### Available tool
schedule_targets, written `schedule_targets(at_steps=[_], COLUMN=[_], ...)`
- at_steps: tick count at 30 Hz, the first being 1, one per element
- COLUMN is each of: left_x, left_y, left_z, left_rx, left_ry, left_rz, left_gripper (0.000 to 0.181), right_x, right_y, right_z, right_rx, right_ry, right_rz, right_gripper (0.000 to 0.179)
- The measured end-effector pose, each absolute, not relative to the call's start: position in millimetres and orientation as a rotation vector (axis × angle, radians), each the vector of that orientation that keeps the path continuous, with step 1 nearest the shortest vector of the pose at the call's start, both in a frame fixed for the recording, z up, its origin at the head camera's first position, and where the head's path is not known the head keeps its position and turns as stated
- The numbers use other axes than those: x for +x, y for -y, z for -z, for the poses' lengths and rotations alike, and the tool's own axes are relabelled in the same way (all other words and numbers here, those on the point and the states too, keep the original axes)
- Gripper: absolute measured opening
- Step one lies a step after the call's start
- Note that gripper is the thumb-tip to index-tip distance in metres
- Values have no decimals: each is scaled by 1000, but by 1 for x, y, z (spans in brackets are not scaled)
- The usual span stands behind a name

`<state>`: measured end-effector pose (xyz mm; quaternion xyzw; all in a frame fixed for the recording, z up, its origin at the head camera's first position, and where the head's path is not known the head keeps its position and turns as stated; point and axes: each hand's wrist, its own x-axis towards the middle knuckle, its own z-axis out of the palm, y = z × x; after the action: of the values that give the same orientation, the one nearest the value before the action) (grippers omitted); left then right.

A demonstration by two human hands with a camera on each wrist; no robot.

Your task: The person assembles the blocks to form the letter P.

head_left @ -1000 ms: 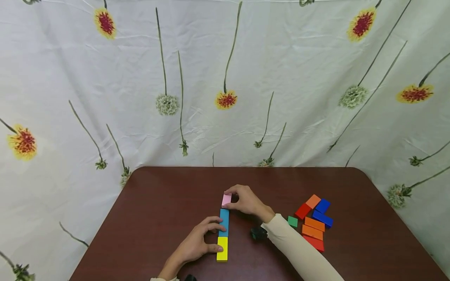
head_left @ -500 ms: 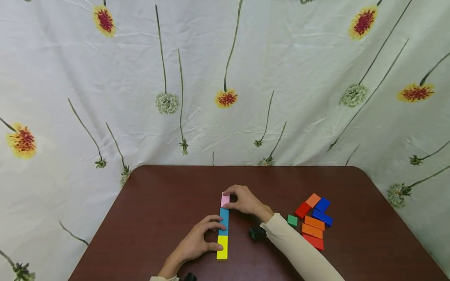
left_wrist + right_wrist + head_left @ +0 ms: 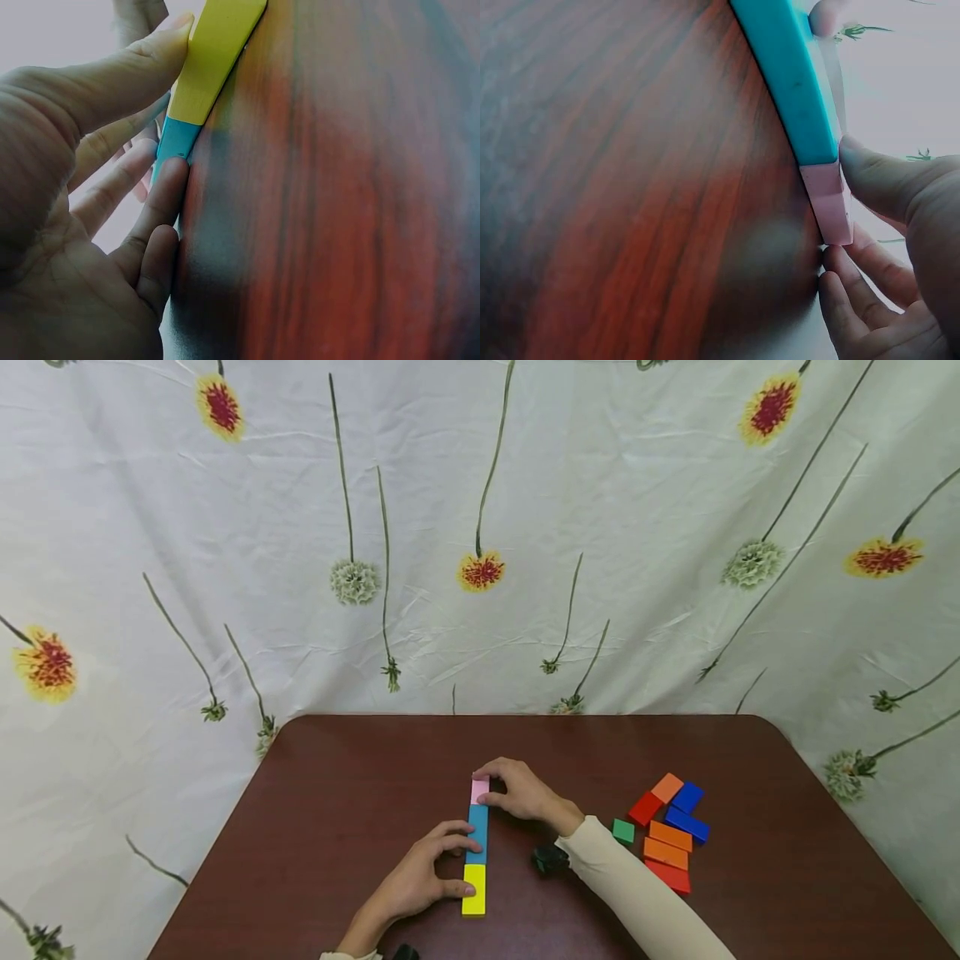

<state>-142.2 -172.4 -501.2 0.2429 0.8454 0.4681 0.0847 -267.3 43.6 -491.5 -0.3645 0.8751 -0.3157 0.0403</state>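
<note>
A pair of hands squares up a row of blocks on a reddish-brown, wood-grained bench (image 3: 360, 777). The short pink rectangular block (image 3: 480, 790), apparently painted wood, now sits in line at the row's 12 o'clock end; a second ago we see it jutting slightly toward 3 o'clock. For the work in hand, we judge, that shift makes three pieces read as one straight strip: pink, then a long light-blue rectangular block (image 3: 480, 821) of similar make, then a bright yellow rectangular one (image 3: 476, 903) at 6 o'clock.

The right hand (image 3: 527, 795), coming in from 4 o'clock, pinches the pink block between thumb and fingers. The left hand (image 3: 422, 878), from 8 o'clock, lies spread, fingertips on the light-blue block and thumb on the yellow.

The right wrist view gives us what the head view hides: fingers against the pink block's far end, thumb by the seam, and no gap we can make out there. The left wrist view adds a fingertip along the light-blue block's side. Only from the head do we see the loose red (image 3: 667, 877), orange (image 3: 666, 856), dark blue (image 3: 687, 827) and green (image 3: 623, 832) blocks toward 3 o'clock.
</note>
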Motion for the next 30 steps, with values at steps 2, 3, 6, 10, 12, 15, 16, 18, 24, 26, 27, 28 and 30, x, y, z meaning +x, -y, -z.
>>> schedule_targets(at_steps=[2,3,6,10,12,15,16,18,24,26,27,28,30], left_x=[-142,-142,-142,-143,-143,-143,-143,-143,-143,-144,-144,-144,-145], left_y=[172,172,173,173,173,173,173,173,173,173,173,173,173], left_z=[501,502,502,501,501,500,500,500,501,501,501,500,499], left_rx=[724,723,722,730,736,743,746,751,786,792,792,791,783], left_ry=[-2523,-2523,-2522,-2526,-2530,-2535,-2536,-2538,-2548,-2554,-2552,-2552,-2545], left_rz=[-1390,-1389,-1387,-1381,-1374,-1363,-1359,-1354,-1340,-1332,-1329,-1326,-1321], left_gripper=[39,39,39,39,39,39,39,39,38,38,38,37,37], right_x=[-267,-267,-267,-267,-267,-267,-267,-267,-265,-264,-264,-264,-264], right_y=[-43,-43,-42,-42,-42,-42,-42,-42,-44,-44,-44,-43,-43], right_z=[492,493,493,493,493,493,493,493,491,491,490,490,490], right_rx=[-1117,-1118,-1130,-1134,-1129,-1128,-1132,-1132,-1123,-1117,-1112,-1108,-1102], right_ry=[-2679,-2681,-2686,-2686,-2686,-2687,-2688,-2686,-2674,-2669,-2668,-2667,-2664], right_rz=[978,978,982,991,990,984,978,973,981,989,989,987,987], right_gripper=[36,35,35,35,35,35,35,35,35,35,35,35,35])
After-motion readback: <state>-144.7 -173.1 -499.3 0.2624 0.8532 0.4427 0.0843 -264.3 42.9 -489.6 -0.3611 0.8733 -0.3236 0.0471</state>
